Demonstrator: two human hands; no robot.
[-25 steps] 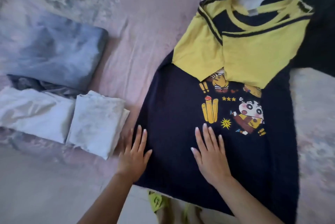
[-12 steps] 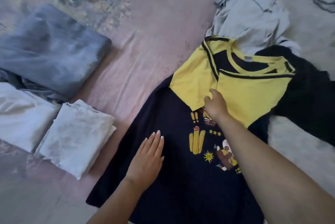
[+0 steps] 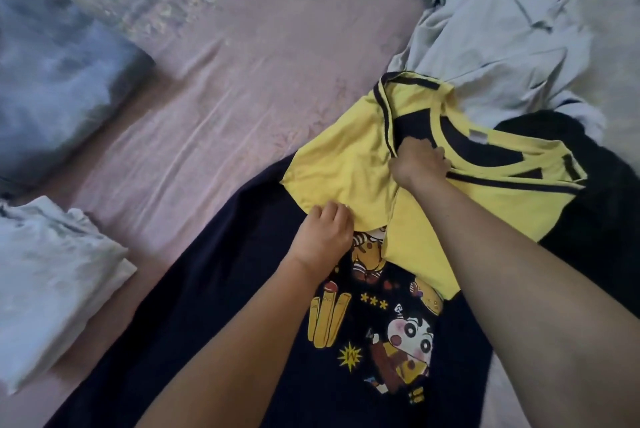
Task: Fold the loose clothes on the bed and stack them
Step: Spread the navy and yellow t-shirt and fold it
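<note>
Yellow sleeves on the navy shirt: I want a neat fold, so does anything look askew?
Yes. Both yellow sleeves lie folded in crookedly over the navy shirt, overlapping and hiding part of the cartoon print.

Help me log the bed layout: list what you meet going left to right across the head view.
Folded white clothes → pink bedsheet → left hand gripping the yellow sleeve → right hand gripping the T-shirt near its collar → crumpled grey garment.
</note>
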